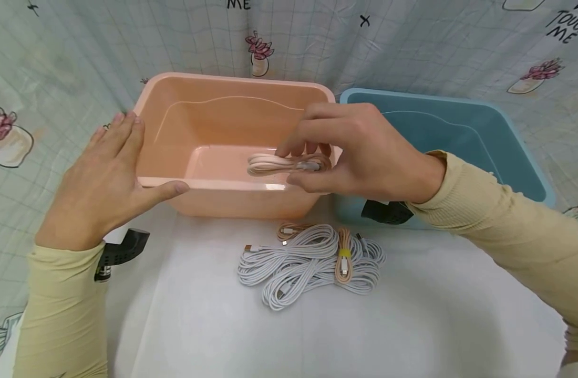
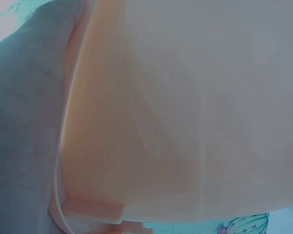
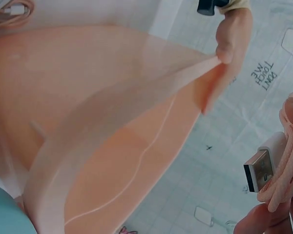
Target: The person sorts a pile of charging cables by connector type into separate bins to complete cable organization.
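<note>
"What is the right hand doing?"

"It pinches a peach cable coil between thumb and fingertips. The coil sticks out to the left of those fingers, and from the right wrist you can see its USB plug, a metal end in a pale housing."

"And where is that coil?"

"Above the peach bin, near the front right part of it, between the two hands but closer to the right. How high it hangs over the rim, I can't tell."

"The left hand?"

"Its fingers lie straight over the bin's left side, and its thumb stretches along the near rim. It rests on the bin and grips no cable."

"What lies about them?"

"On the person's side of the right hand, a pile of white cables on a white surface. One small coil with a yellow tie lies on top of the pile, and another peach coil pokes out at the back, just in front of the bin."

"Anything to the right?"

"A blue bin, just beside the peach one, partly hidden under the right hand and its yellow sleeve. Beyond both hands hangs a grid-patterned cloth with potted plants drawn on it."
</note>
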Available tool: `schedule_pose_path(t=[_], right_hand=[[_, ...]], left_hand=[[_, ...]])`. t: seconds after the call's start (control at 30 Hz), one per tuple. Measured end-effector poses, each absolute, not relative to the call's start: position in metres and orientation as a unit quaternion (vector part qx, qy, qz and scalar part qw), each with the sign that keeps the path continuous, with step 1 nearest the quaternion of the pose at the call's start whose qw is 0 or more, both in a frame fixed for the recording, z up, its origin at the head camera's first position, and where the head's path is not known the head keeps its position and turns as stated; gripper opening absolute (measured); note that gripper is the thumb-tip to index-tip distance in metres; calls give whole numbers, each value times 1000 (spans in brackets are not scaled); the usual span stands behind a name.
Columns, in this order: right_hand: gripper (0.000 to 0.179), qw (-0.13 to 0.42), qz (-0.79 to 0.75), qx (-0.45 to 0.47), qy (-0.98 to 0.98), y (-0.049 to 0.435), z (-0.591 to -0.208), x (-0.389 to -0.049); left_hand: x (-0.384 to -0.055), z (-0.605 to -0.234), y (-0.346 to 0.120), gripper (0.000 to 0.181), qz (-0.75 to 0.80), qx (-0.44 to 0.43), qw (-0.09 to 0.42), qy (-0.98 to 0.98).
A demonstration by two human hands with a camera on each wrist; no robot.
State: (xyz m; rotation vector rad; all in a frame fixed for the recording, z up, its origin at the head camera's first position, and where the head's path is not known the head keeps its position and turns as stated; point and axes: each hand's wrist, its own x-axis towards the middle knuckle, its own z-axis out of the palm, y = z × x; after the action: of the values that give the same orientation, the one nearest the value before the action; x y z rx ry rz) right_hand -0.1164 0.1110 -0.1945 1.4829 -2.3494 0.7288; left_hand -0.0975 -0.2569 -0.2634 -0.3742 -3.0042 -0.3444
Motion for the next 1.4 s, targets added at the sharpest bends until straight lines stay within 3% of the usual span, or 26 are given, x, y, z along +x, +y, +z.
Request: schedule_pose_path(t=[0.23, 0.9, 1.4], right_hand=[[16, 88, 281, 476, -829, 101, -181, -124], [21, 35, 252, 402, -880, 74, -189, -185], [28, -70, 299, 312, -899, 60, -210, -229]], left_hand=[[-97, -264, -257, 115, -108, -121, 47, -986], [-96, -264, -256, 115, -111, -127, 54, -984], [-97, -268, -256, 115, -108, -129, 58, -984]])
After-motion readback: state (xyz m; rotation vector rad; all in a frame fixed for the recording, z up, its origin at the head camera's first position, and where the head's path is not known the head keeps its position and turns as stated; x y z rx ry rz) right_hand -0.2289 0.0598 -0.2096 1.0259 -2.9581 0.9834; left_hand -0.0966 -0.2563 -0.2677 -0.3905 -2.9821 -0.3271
